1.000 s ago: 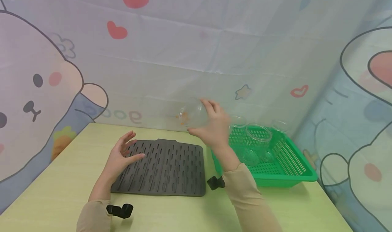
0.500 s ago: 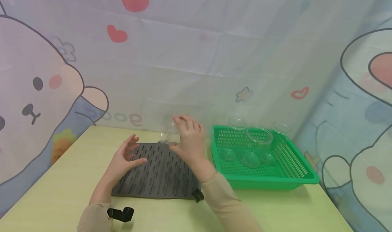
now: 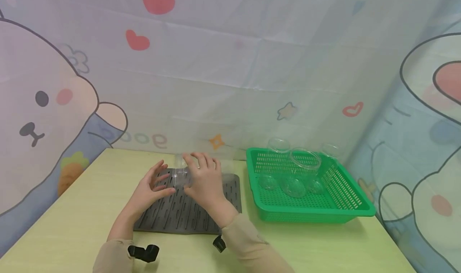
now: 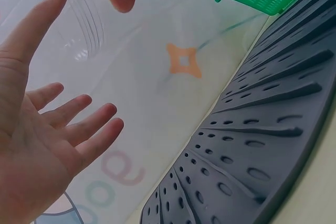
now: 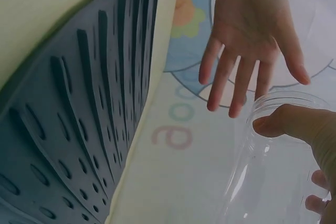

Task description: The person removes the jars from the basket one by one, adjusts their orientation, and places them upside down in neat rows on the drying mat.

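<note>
My right hand point(image 3: 205, 181) grips a clear jar point(image 3: 179, 177) above the grey slotted mat point(image 3: 180, 215). The jar lies tipped on its side in the air, its threaded mouth facing my left hand point(image 3: 147, 189). In the right wrist view the thumb point(image 5: 283, 121) presses just below the rim of the jar point(image 5: 257, 182), and the fingers are partly hidden behind it. My left hand, fingers spread and curved and holding nothing, is close to the mouth. From the left wrist, its thumb point(image 4: 39, 22) overlaps the ringed neck of the jar point(image 4: 86, 19).
A green perforated basket point(image 3: 309, 215) stands right of the mat, with several clear jars point(image 3: 304, 159) upright inside, their rims at or above its edge. The pale yellow table point(image 3: 79, 201) ends at a cartoon-printed cloth point(image 3: 216, 65) behind.
My right hand has carried the jar left and down from beside the basket to over the mat, close to my left hand. The left hand has barely moved.
</note>
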Demonstrator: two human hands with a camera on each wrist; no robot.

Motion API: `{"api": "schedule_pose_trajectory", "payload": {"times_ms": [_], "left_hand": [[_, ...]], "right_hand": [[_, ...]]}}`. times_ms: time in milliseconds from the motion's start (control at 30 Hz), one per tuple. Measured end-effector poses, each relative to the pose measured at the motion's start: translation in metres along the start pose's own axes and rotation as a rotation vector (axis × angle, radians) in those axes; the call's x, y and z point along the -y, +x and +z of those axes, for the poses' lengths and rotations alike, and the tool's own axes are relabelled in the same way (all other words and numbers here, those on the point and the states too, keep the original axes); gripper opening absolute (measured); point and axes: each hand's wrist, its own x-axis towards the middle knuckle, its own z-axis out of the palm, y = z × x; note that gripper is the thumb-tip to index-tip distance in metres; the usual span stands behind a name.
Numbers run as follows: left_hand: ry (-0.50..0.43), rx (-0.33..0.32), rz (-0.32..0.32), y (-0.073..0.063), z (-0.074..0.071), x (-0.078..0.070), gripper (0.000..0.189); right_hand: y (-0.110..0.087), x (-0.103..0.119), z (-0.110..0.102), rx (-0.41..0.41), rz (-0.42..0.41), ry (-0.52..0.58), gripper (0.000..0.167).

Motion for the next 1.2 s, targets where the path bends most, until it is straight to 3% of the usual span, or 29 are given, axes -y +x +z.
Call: {"api": "schedule_pose_trajectory", "payload": {"times_ms": [567, 1200], "left_hand": [[-0.024, 0.039, 0.036, 0.002, 0.004, -0.003, 0.093], [0.011, -0.008, -0.021, 0.0, 0.007, -0.003, 0.084]], "right_hand": [[-0.01, 0.013, 0.007, 0.059, -0.026, -0.037, 0.092], [-0.017, 0.019, 0.011, 0.079, -0.044, -0.013, 0.091]]}}
